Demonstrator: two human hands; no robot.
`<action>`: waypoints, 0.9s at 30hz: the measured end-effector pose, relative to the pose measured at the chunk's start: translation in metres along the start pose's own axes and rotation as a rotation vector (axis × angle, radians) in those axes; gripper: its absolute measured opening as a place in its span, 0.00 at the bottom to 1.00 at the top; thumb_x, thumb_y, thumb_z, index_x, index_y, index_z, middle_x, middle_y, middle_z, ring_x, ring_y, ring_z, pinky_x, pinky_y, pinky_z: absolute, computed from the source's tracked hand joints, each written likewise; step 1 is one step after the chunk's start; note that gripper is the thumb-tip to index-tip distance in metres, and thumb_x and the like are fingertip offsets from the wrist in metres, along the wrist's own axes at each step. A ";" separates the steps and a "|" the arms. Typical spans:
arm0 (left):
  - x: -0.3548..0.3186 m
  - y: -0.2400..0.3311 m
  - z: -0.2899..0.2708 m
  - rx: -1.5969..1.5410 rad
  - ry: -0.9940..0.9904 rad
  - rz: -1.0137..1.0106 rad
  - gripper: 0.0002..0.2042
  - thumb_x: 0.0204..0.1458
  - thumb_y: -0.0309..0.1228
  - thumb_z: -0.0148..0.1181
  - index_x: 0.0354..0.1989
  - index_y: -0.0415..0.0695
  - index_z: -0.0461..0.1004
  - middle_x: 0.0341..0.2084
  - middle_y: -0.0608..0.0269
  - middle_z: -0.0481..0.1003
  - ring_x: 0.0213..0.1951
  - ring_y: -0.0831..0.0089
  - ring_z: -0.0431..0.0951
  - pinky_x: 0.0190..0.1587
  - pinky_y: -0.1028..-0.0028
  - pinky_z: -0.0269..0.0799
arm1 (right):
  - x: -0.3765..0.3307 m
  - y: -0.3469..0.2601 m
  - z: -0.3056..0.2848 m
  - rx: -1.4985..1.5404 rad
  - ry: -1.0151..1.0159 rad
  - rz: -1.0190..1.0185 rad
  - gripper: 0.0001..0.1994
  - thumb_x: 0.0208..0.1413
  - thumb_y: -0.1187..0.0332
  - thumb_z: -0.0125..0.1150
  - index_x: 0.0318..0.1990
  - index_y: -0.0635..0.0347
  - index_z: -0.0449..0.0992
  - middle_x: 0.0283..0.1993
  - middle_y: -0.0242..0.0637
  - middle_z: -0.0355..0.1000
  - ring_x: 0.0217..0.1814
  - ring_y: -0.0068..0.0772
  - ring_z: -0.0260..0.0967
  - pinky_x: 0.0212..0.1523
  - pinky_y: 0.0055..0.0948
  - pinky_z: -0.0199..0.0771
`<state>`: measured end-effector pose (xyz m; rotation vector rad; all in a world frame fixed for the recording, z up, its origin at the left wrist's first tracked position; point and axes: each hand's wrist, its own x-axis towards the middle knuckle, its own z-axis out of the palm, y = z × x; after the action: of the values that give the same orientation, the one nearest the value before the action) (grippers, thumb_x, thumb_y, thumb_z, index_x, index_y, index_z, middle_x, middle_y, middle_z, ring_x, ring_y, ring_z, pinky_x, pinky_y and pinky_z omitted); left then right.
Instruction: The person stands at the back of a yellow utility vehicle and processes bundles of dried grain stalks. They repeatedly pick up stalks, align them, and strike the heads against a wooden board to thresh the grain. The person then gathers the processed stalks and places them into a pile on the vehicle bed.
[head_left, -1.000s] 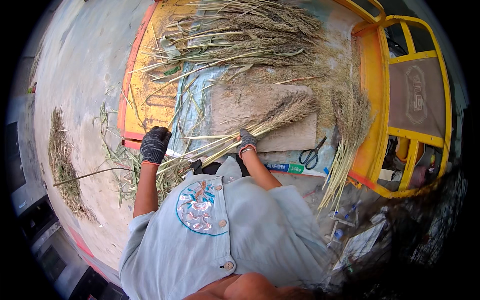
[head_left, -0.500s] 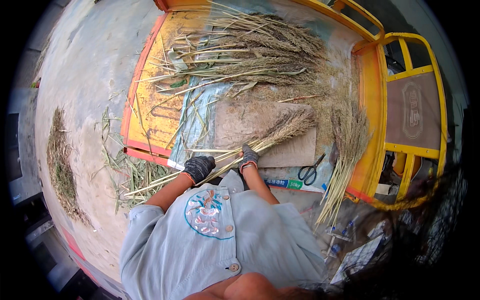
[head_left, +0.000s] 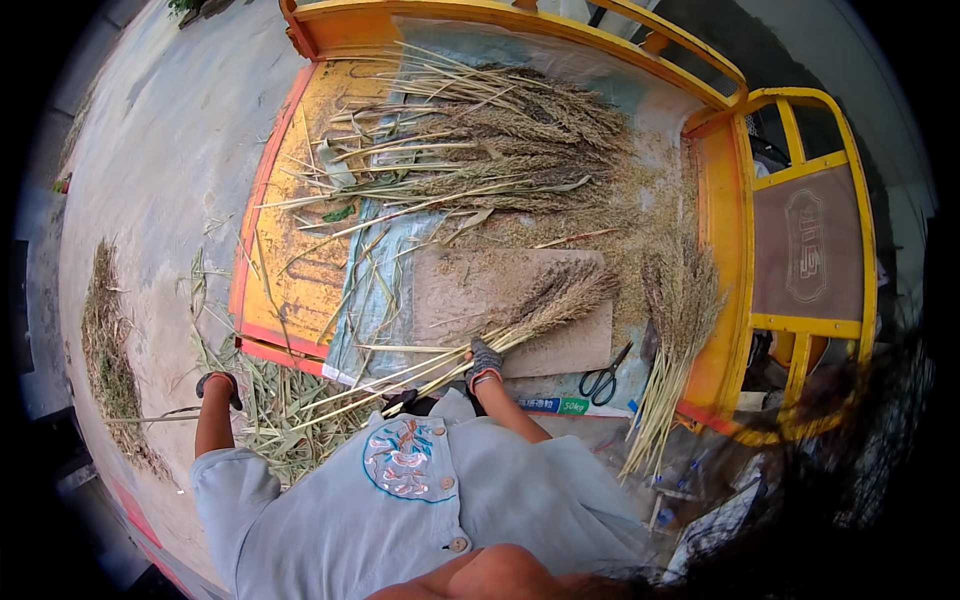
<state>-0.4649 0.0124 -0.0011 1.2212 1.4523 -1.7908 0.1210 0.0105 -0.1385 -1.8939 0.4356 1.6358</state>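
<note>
My right hand (head_left: 485,362), in a dark grey knitted glove, is closed around a bundle of sorghum stalks (head_left: 545,312). Their bushy seed heads point up and right over a flat brown board (head_left: 570,350), and the pale stems run down left past my body. Out to the left, my gloved left hand (head_left: 222,388) is away from the bundle. A thin leafy strip (head_left: 160,417) extends leftward from it; the fingers are partly hidden, but they look closed on the strip. Black-handled scissors (head_left: 604,380) lie right of the board.
A large pile of sorghum (head_left: 500,130) covers the far part of the orange cart bed (head_left: 275,240). Another bunch (head_left: 670,340) rests at the right beside the yellow railing (head_left: 760,260). Stripped leaves (head_left: 290,400) litter the ground near my left arm, with a dry heap (head_left: 110,350) farther left.
My left hand has left the stems and swung out to the left, where a thin strip now shows beside it. My right hand still grips the bundle. The whole view has shifted slightly.
</note>
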 end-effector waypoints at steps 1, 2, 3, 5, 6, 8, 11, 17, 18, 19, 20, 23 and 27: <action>-0.085 0.037 -0.094 -0.003 0.181 -0.159 0.24 0.35 0.40 0.65 0.44 0.49 0.71 0.38 0.58 0.73 0.40 0.64 0.74 0.38 0.66 0.70 | 0.013 0.004 -0.003 0.069 0.010 0.005 0.08 0.47 0.64 0.57 0.26 0.52 0.64 0.13 0.29 0.56 0.11 0.23 0.48 0.13 0.28 0.53; 0.004 0.009 -0.069 -0.181 0.482 -0.133 0.21 0.36 0.42 0.62 0.41 0.47 0.72 0.38 0.56 0.73 0.41 0.61 0.73 0.38 0.65 0.70 | 0.016 0.015 0.003 0.097 -0.035 0.060 0.07 0.47 0.65 0.57 0.27 0.52 0.64 0.13 0.29 0.56 0.10 0.23 0.49 0.12 0.28 0.53; -0.035 0.055 -0.144 -0.366 0.798 -0.041 0.16 0.37 0.41 0.58 0.33 0.46 0.74 0.33 0.55 0.74 0.38 0.58 0.73 0.37 0.63 0.69 | 0.022 0.012 0.001 0.067 -0.007 0.036 0.07 0.48 0.66 0.56 0.29 0.52 0.63 0.14 0.29 0.57 0.10 0.23 0.51 0.11 0.27 0.55; -0.037 0.122 -0.234 -0.759 0.980 0.300 0.13 0.39 0.37 0.58 0.32 0.44 0.74 0.32 0.54 0.73 0.38 0.55 0.72 0.40 0.63 0.68 | 0.029 0.019 -0.001 0.159 -0.057 0.118 0.11 0.48 0.61 0.55 0.24 0.54 0.63 0.14 0.31 0.59 0.12 0.26 0.51 0.15 0.30 0.58; -0.026 0.158 -0.271 -0.706 1.025 0.439 0.14 0.38 0.38 0.58 0.33 0.44 0.74 0.34 0.53 0.72 0.40 0.56 0.71 0.42 0.64 0.66 | 0.027 0.018 0.000 0.137 -0.067 0.133 0.15 0.49 0.56 0.52 0.21 0.57 0.63 0.14 0.32 0.60 0.15 0.28 0.51 0.19 0.33 0.58; -0.037 0.244 -0.340 -0.694 1.261 0.551 0.14 0.39 0.37 0.58 0.35 0.47 0.72 0.36 0.55 0.72 0.40 0.57 0.70 0.44 0.62 0.65 | 0.017 0.016 -0.001 0.258 -0.093 0.116 0.09 0.51 0.62 0.51 0.27 0.56 0.66 0.14 0.30 0.59 0.11 0.25 0.53 0.13 0.29 0.60; -0.037 0.343 -0.409 -0.567 1.369 0.517 0.14 0.38 0.37 0.58 0.36 0.49 0.72 0.37 0.55 0.71 0.41 0.58 0.70 0.44 0.62 0.65 | 0.023 0.022 -0.015 0.193 -0.181 0.128 0.13 0.51 0.60 0.50 0.28 0.58 0.74 0.16 0.30 0.63 0.15 0.26 0.56 0.19 0.30 0.61; -0.072 0.395 -0.464 -0.644 1.214 0.216 0.11 0.48 0.31 0.43 0.36 0.48 0.72 0.34 0.55 0.72 0.39 0.58 0.72 0.40 0.61 0.67 | -0.022 0.004 -0.025 0.350 -0.276 0.097 0.12 0.52 0.61 0.47 0.22 0.58 0.69 0.19 0.34 0.64 0.21 0.31 0.57 0.26 0.30 0.62; -0.072 0.396 -0.460 -0.619 1.313 0.212 0.11 0.48 0.32 0.43 0.35 0.49 0.73 0.34 0.55 0.73 0.38 0.59 0.72 0.39 0.62 0.67 | -0.023 0.004 -0.027 0.428 -0.322 0.127 0.11 0.51 0.63 0.47 0.22 0.57 0.67 0.18 0.34 0.63 0.20 0.32 0.57 0.26 0.30 0.63; -0.074 0.392 -0.456 -0.595 1.414 0.202 0.11 0.48 0.32 0.43 0.35 0.50 0.73 0.33 0.55 0.73 0.37 0.59 0.73 0.39 0.62 0.68 | -0.028 0.002 -0.027 0.502 -0.374 0.156 0.09 0.51 0.65 0.47 0.22 0.57 0.65 0.17 0.35 0.61 0.20 0.33 0.58 0.26 0.31 0.64; -0.074 0.390 -0.457 -0.573 1.518 0.198 0.11 0.48 0.33 0.43 0.34 0.50 0.74 0.32 0.54 0.73 0.36 0.59 0.74 0.38 0.63 0.68 | -0.028 0.001 -0.028 0.578 -0.422 0.179 0.08 0.51 0.67 0.48 0.21 0.56 0.63 0.16 0.36 0.60 0.19 0.34 0.59 0.25 0.32 0.65; -0.058 0.384 -0.473 -0.597 1.155 0.383 0.11 0.48 0.33 0.43 0.36 0.51 0.73 0.32 0.52 0.73 0.37 0.58 0.73 0.41 0.60 0.67 | -0.025 0.000 -0.030 0.648 -0.545 0.244 0.10 0.50 0.67 0.49 0.19 0.54 0.59 0.12 0.31 0.52 0.16 0.30 0.52 0.21 0.29 0.57; -0.071 0.389 -0.461 -0.635 1.297 0.592 0.12 0.48 0.35 0.44 0.37 0.51 0.72 0.33 0.52 0.73 0.37 0.55 0.72 0.40 0.59 0.67 | -0.016 0.002 -0.039 0.641 -0.509 0.232 0.11 0.50 0.64 0.48 0.18 0.51 0.58 0.09 0.27 0.48 0.12 0.26 0.46 0.16 0.28 0.50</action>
<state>0.0367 0.3296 -0.1299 2.1941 1.7097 0.0494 0.1470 -0.0169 -0.1208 -0.9498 0.8545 1.7670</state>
